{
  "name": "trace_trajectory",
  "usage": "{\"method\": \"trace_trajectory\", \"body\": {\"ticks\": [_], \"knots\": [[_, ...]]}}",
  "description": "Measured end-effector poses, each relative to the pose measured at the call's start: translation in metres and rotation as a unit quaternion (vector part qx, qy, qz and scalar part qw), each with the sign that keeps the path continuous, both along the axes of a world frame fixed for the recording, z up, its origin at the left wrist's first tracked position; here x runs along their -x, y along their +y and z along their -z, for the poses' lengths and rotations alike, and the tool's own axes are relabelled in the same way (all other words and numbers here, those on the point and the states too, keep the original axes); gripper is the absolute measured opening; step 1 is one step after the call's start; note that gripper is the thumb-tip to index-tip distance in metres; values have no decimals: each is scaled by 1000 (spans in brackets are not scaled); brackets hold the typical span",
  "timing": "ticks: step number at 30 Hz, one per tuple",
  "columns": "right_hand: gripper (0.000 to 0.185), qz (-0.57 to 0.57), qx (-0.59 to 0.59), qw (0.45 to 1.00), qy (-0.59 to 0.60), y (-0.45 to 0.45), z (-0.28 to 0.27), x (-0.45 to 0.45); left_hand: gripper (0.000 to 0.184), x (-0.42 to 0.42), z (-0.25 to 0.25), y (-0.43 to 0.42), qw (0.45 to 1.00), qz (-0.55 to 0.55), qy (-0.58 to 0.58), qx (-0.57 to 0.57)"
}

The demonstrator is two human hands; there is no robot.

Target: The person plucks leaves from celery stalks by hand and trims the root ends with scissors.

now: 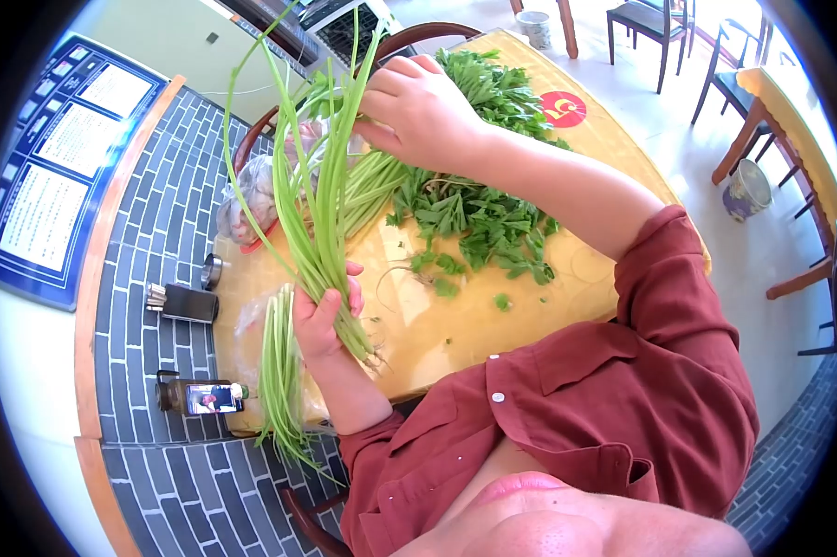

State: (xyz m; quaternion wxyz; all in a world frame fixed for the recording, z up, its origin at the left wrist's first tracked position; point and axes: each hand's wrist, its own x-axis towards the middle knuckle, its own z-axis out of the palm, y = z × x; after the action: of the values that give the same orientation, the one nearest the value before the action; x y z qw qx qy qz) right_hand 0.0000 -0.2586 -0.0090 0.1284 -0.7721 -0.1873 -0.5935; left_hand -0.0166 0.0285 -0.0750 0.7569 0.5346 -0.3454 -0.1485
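Note:
My left hand [327, 320] is closed around the lower part of a bunch of long thin celery stalks [318, 213], with the pale root ends poking out below the fist. At the upper end of the bunch, my right hand [414, 107] has its fingers curled in at the stalks and leaves; its fingertips are partly hidden. Beneath my right forearm lies a heap of leafy celery [493, 209], its stalks pointing left. Beside my left wrist, a bundle of bare celery stalks [282, 362] rests on clear plastic at the table's edge.
Loose leaf scraps lie on the yellow table [418, 316]. Filled plastic bags [251, 195] sit at its far left. Along the brick wall stand a dark holder [189, 304] and a propped phone [214, 399]. Chairs [655, 32] and a bin [747, 190] are to the right.

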Motion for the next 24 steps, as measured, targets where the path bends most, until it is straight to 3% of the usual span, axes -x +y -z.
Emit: {"method": "trace_trajectory", "body": {"ticks": [5, 9, 10, 12, 15, 18, 24], "knots": [[9, -12, 16, 999, -44, -7, -1, -9, 34, 3, -1, 1, 1000, -13, 2, -7], [20, -69, -195, 976, 74, -30, -3, -26, 38, 1, 2, 2, 1000, -20, -9, -19], [23, -14, -148, 981, 128, -35, -4, -25, 39, 2, 2, 2, 1000, -19, -11, -16], [23, -90, -97, 984, 121, -36, 0, -17, 38, 2, 1, 3, 1000, -21, -9, -13], [25, -102, -28, 987, 120, -34, 0, -9, 38, 1, 1, 3, 1000, -23, -6, -7], [31, -11, -5, 987, 160, -22, 1, -1, 37, 2, 1, 2, 1000, -19, -3, -8], [19, 49, 95, 993, 43, -17, 8, -10, 37, 6, 1, 2, 1000, -22, 3, -11]]}}
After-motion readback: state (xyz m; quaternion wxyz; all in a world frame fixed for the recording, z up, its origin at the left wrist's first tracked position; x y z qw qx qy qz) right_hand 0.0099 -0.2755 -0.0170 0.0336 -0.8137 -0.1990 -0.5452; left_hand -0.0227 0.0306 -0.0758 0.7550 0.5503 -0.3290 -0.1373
